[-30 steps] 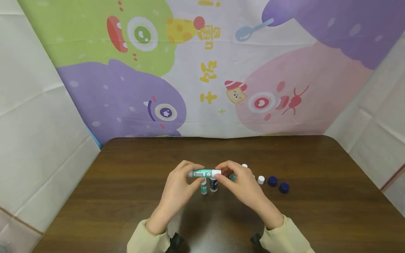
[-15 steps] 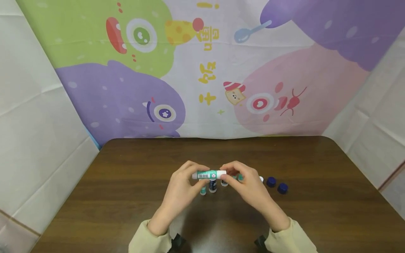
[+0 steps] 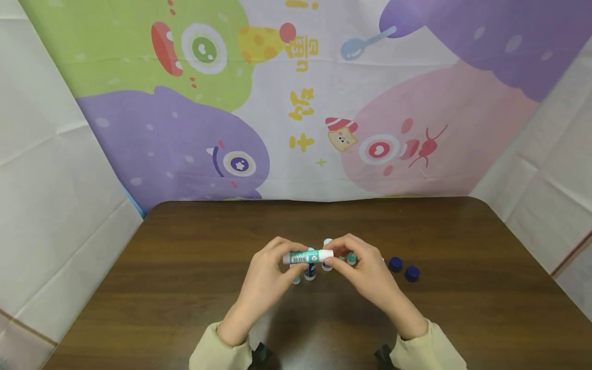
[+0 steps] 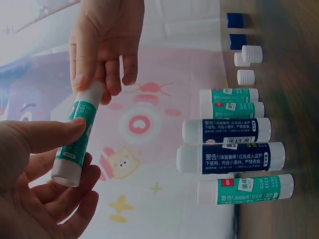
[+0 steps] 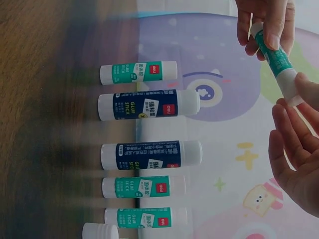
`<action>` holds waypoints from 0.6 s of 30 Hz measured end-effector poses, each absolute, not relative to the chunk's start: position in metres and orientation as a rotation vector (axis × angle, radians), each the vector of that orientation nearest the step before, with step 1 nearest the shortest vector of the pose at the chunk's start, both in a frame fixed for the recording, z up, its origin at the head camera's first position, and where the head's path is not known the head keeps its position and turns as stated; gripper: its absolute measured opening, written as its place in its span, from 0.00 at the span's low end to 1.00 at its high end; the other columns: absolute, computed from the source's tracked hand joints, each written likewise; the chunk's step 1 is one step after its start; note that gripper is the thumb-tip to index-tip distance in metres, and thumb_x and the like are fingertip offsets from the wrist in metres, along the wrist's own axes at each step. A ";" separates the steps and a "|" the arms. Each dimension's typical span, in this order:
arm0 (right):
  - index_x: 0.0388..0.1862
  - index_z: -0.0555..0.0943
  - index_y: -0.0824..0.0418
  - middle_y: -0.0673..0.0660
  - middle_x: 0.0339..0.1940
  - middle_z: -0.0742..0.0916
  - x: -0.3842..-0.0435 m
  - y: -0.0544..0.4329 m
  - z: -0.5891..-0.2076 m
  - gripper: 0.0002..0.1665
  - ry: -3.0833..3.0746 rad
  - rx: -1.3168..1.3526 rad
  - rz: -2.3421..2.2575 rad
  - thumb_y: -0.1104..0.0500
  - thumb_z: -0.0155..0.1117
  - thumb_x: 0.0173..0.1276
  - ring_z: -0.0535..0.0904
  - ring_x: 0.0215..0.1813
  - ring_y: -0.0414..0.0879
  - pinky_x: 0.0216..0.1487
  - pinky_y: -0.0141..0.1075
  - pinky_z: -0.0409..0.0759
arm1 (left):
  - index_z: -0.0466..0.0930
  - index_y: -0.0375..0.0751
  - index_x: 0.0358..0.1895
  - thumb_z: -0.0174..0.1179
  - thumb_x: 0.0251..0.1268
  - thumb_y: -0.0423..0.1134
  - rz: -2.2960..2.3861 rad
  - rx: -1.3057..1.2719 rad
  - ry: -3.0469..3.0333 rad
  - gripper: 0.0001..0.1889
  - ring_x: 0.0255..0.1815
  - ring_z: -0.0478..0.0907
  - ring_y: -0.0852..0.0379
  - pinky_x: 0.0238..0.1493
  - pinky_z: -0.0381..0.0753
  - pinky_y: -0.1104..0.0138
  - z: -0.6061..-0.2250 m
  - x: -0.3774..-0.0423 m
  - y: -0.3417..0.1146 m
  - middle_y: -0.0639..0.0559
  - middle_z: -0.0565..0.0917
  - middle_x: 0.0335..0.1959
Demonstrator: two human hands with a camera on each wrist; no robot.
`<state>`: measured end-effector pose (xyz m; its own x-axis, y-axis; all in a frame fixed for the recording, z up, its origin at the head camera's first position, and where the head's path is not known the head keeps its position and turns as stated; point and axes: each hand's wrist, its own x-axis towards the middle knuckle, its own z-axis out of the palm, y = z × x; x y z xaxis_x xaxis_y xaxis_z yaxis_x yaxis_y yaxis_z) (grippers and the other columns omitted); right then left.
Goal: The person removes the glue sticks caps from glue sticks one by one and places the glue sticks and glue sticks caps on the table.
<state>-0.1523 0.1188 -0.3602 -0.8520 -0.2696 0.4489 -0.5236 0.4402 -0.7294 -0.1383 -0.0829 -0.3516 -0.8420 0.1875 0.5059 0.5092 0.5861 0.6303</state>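
Note:
A green-and-white glue stick (image 3: 300, 256) is held level above the table between both hands. My left hand (image 3: 262, 277) grips its labelled body near one end, thumb on one side and fingers on the other, as the left wrist view shows. My right hand (image 3: 363, 264) pinches the white cap (image 5: 289, 84) at the other end between thumb and fingertips. Behind and below the hands, several glue sticks stand upright in a row, among them a navy one (image 4: 232, 158) and a green one (image 4: 254, 189). In the head view the hands partly hide this row.
To the right of the row, two navy caps (image 3: 412, 273) lie on the brown table (image 3: 185, 288). Several loose white caps (image 4: 245, 77) lie between them and the row, mostly hidden by the right hand in the head view. A printed cartoon cloth (image 3: 296, 180) hangs behind the table.
Both hands and the glue stick have shifted slightly to the right, mostly in the first half second. The right hand now covers more of the white caps. Both hands keep their hold.

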 end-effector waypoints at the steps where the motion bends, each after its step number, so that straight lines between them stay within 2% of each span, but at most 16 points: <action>1: 0.39 0.79 0.48 0.40 0.33 0.81 -0.153 0.119 -0.360 0.11 -2.420 0.696 1.367 0.53 0.67 0.56 0.77 0.34 0.36 0.32 0.31 0.74 | 0.82 0.50 0.37 0.71 0.44 0.37 -1.138 -0.559 -2.435 0.14 0.28 0.71 0.67 0.29 0.71 0.73 -0.351 -0.138 -0.083 0.63 0.78 0.33; 8: 0.38 0.79 0.51 0.43 0.38 0.82 -0.154 0.120 -0.360 0.12 -2.346 0.776 1.362 0.57 0.69 0.53 0.78 0.36 0.43 0.33 0.34 0.76 | 0.82 0.48 0.37 0.70 0.44 0.37 -0.978 -0.573 -2.461 0.13 0.30 0.72 0.65 0.32 0.71 0.71 -0.350 -0.137 -0.081 0.62 0.80 0.33; 12: 0.38 0.79 0.50 0.43 0.39 0.81 -0.153 0.120 -0.361 0.13 -2.346 0.789 1.355 0.59 0.69 0.53 0.79 0.36 0.42 0.33 0.35 0.76 | 0.83 0.49 0.37 0.71 0.43 0.38 -0.841 -0.583 -2.458 0.13 0.35 0.75 0.63 0.38 0.72 0.68 -0.351 -0.137 -0.081 0.61 0.80 0.34; 18: 0.38 0.79 0.51 0.43 0.39 0.81 -0.153 0.121 -0.363 0.13 -2.337 0.803 1.329 0.60 0.69 0.53 0.78 0.36 0.42 0.33 0.34 0.75 | 0.83 0.50 0.37 0.71 0.42 0.37 -0.851 -0.582 -2.449 0.14 0.34 0.75 0.63 0.37 0.72 0.68 -0.353 -0.137 -0.081 0.61 0.80 0.35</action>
